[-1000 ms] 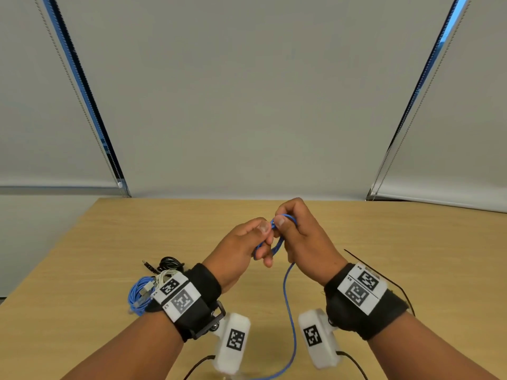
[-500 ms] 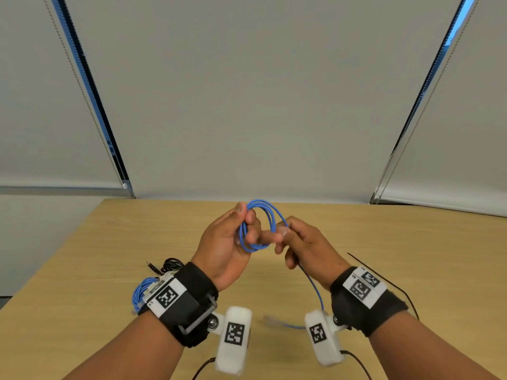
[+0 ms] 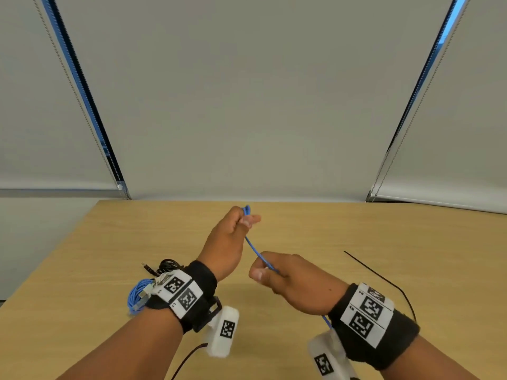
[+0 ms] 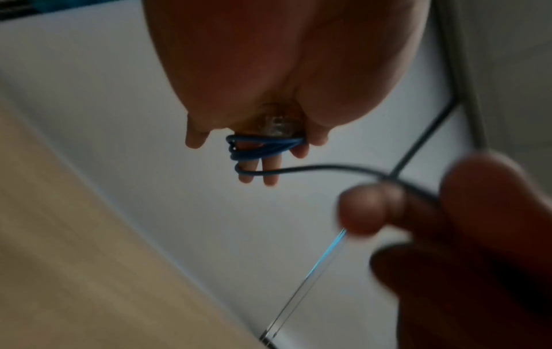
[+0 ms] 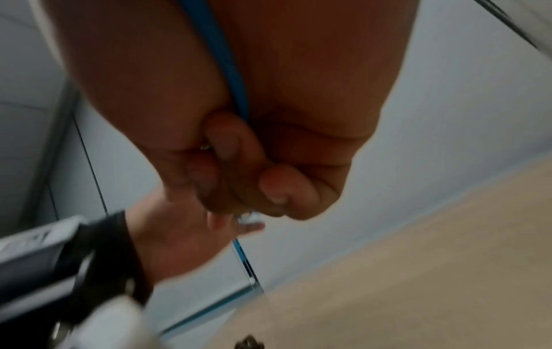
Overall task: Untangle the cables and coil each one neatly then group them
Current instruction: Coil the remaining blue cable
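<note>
- The left hand [image 3: 229, 244] was raised above the wooden table [image 3: 356, 237], several turns of the blue cable [image 3: 256, 250] wound round its fingers [image 4: 270, 173] — the left wrist view showed the loops stacked across them, with a clear plug tucked against the palm.
- From that small coil, one strand of the cable ran down and to the right into the right hand [image 3: 295, 281], which was closed in a fist around it; the strand came out again below the wrist, beside the black wristband.
- In the right wrist view the blue line passed along the palm and under the curled fingers [image 5: 230, 146].
- Neither hand touched the table.
- Behind the left forearm, a coiled blue cable bundle [image 3: 137, 296] lay on the table, and a coiled black cable [image 3: 167, 266] sat just beyond it, its jack plug pointing left.
- Well to the right, a thin black cord [image 3: 384, 281] lay loose and uncoiled on the tabletop.
</note>
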Tool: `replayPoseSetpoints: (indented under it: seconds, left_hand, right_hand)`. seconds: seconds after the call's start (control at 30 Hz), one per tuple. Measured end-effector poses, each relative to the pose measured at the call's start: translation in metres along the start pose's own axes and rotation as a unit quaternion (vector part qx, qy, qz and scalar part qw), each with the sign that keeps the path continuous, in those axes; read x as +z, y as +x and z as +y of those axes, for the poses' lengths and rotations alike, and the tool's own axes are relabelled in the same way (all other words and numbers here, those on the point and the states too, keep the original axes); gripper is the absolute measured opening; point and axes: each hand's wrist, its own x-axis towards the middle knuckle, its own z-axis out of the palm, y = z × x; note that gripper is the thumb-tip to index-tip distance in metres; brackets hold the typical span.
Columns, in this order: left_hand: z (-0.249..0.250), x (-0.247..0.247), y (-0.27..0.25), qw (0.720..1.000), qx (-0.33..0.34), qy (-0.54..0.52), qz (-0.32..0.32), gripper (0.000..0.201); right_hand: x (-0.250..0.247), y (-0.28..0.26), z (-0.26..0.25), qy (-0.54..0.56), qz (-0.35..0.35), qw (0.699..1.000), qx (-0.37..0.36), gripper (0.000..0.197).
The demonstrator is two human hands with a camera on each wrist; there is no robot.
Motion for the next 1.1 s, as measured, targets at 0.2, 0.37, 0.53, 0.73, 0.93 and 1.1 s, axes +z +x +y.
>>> replayPoseSetpoints:
  seconds: [0.2, 0.37, 0.53, 0.73, 0.93, 1.1]
  left_hand:
    - [-0.003, 0.009, -0.017, 0.988, -0.035, -0.098, -0.110, 0.040]
    - [0.007, 0.013, -0.023, 0.944, -0.075, -0.265, -0.180, 0.038]
    - [0.007, 0.017, -0.023, 0.937, -0.072, -0.316, -0.132, 0.033]
    - [0.001, 0.014, -0.031, 0.909, -0.087, -0.375, -0.158, 0.024]
    - [-0.001, -0.005, -0.030, 0.921, -0.090, -0.344, -0.161, 0.028]
    - [0.000, -0.001, -0.028, 0.921, -0.049, -0.355, -0.152, 0.048]
  right_hand:
    - [-0.041, 0.008, -0.003, -0.018, 0.173, 0.983, -0.051, 0.019]
    - [-0.035, 0.012, 0.003, 0.138, 0.199, 0.969, -0.056, 0.015]
    - [-0.014, 0.015, -0.010, 0.263, 0.203, 0.942, -0.041, 0.016]
    - [-0.010, 0.024, -0.018, 0.313, 0.185, 0.932, -0.001, 0.018]
    - [-0.029, 0.017, 0.004, 0.440, 0.077, 0.894, 0.026, 0.018]
    - [-0.019, 0.013, 0.024, 0.512, 0.005, 0.854, 0.088, 0.032]
